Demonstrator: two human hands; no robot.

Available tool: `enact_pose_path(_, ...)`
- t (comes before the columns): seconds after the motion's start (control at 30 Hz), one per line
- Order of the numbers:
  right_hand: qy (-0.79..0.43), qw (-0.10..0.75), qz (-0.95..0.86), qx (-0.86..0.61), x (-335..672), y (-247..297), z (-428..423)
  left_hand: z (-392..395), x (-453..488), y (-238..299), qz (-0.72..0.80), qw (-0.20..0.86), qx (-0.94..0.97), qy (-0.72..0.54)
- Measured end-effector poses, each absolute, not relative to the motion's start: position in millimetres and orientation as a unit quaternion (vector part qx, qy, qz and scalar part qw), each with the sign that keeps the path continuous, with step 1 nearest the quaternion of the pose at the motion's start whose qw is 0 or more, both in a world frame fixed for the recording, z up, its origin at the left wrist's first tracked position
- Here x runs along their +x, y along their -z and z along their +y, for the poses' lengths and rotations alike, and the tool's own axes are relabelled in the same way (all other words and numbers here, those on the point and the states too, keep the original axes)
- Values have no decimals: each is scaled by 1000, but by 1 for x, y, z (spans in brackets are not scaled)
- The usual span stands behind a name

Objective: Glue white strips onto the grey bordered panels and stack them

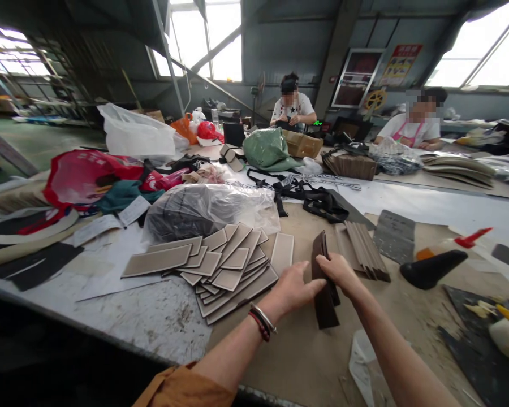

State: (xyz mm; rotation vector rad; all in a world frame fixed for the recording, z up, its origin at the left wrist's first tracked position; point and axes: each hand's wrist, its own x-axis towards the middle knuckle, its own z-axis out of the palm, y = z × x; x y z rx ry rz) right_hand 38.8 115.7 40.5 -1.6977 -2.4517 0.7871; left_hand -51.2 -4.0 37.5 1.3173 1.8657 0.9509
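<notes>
My right hand (339, 272) is closed around several dark brown, leather-like strips (326, 312), with its thumb over their left side. The strips are held on edge above the brown work surface. My left hand (292, 289), with a bangle and a beaded bracelet at the wrist, is beside them on the left. Its thumb reaches the strips' near face, while the fingers stretch forward, apart from the thumb. A loose pile of taupe panels with pale edges (231, 261) lies left of my hands. Right of them leans a row of brown strips (362, 251).
A black cone-shaped object (432, 270) and a red-tipped bottle (473, 238) stand at the right. Clear plastic covers a dark bundle (212, 209) behind the pile. Black straps (322, 204) and a green bag (267, 148) lie farther back. Two people (294, 107) sit across the table.
</notes>
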Motion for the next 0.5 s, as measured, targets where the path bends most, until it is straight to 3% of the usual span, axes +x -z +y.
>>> enact_pose_path(0.2, -207, 19, -804, -558, 43, -40, 111, 30, -80, -36, 832, 246, 411, -279)
enact_pose_path(0.5, -174, 38, -816, -550, 50, -27, 106, 68, -77, -31, 836, 321, 356, -266)
